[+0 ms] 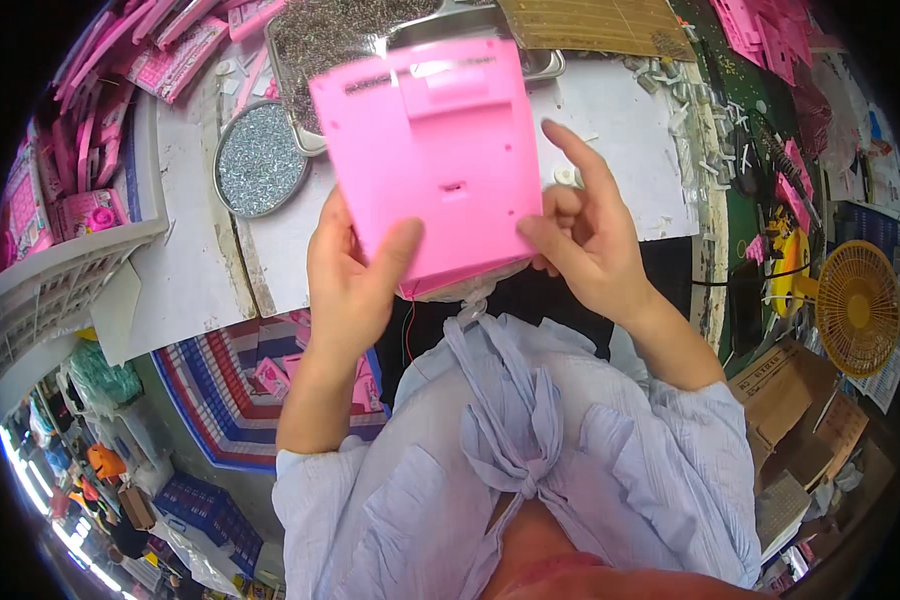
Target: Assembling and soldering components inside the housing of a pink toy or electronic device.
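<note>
I hold a flat pink plastic casing up over the table's near edge. Its visible face has a raised rectangular block, a small slot and several screw holes. My left hand grips the lower left edge, thumb on top and fingers mostly hidden behind. At the lower right corner, my right hand pinches the casing with its thumb above; the index finger is raised off it. Thin red and green wires hang below the casing. A small white round part lies on the table just beyond my right hand.
A round dish of small silvery screws and a metal tray of brownish ones stand behind my left hand. Left is a white crate of pink parts. A striped bag sits below. Right are a yellow fan and cardboard boxes.
</note>
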Demonstrator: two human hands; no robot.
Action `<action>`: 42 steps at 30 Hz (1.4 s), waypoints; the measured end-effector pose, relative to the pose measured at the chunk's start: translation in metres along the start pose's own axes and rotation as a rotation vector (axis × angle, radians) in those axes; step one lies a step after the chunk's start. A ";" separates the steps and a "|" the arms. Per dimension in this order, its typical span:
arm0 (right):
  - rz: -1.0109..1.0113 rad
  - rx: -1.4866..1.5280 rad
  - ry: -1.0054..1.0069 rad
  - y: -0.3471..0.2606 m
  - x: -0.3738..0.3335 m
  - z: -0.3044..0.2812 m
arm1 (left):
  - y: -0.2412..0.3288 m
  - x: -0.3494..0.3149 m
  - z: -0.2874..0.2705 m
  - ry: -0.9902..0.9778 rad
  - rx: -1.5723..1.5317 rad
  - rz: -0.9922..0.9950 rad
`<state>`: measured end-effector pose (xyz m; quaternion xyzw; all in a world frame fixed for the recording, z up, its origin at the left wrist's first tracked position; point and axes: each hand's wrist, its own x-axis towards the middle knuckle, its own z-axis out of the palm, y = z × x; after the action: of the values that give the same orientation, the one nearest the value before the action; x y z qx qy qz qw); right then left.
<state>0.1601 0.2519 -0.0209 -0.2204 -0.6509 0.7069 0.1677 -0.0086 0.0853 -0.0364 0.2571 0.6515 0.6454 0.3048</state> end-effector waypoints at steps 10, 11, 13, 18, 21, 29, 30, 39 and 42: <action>-0.115 -0.705 -0.019 0.044 0.005 -0.018 | -0.027 0.002 -0.010 -0.041 0.698 0.211; -0.116 -0.714 -0.036 0.044 0.008 -0.019 | -0.029 0.003 -0.010 -0.035 0.649 0.214; -0.190 -0.753 -0.098 0.044 0.013 -0.020 | -0.025 -0.001 -0.012 -0.032 0.594 0.116; -0.359 -0.815 -0.153 0.048 0.019 -0.024 | -0.032 -0.011 -0.015 -0.009 0.555 0.113; -0.241 -0.778 -0.173 0.042 0.019 -0.021 | -0.033 -0.014 -0.015 0.006 0.556 0.087; -0.067 -0.702 -0.337 0.027 0.022 -0.033 | -0.039 -0.018 -0.012 0.071 0.461 0.025; -0.098 -0.740 -0.324 0.028 0.021 -0.032 | -0.038 -0.018 -0.013 0.057 0.450 0.006; 0.110 -0.963 -0.422 0.007 0.034 -0.037 | -0.035 -0.021 -0.026 -0.100 0.262 -0.063; -0.038 -1.011 -0.427 0.008 0.033 -0.035 | -0.041 -0.031 -0.034 -0.196 0.248 0.049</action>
<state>0.1513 0.2983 -0.0339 -0.1134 -0.9330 0.3317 -0.0820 -0.0099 0.0376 -0.0755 0.3703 0.6869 0.5390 0.3172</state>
